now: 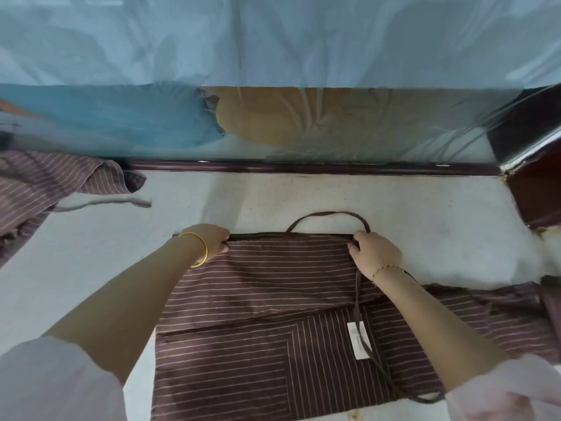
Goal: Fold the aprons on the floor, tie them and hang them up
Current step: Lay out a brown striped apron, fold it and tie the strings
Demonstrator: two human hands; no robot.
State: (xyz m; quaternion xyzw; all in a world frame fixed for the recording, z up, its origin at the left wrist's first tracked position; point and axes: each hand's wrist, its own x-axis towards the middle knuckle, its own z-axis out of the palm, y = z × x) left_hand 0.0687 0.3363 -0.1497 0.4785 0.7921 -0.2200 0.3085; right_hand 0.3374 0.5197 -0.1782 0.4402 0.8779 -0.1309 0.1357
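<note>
A brown apron with thin pale stripes (pixel 273 299) lies spread on the light floor in front of me. My left hand (pixel 209 240) pinches its far top-left corner. My right hand (pixel 372 250) grips the far top-right corner. The neck loop (pixel 328 214) arches on the floor beyond the top edge. A dark tie strap (pixel 359 314) runs from my right hand down across the fabric, over a white label (pixel 358 340). A second striped apron (pixel 39 183) lies crumpled at the far left with a loose strap (pixel 121 203).
A dark wooden rail (pixel 303 168) borders the floor ahead, with plastic-covered bedding (pixel 273 71) above it. A dark red furniture corner (pixel 534 183) stands at the right. Bare floor (pixel 425 226) lies between the apron and the rail.
</note>
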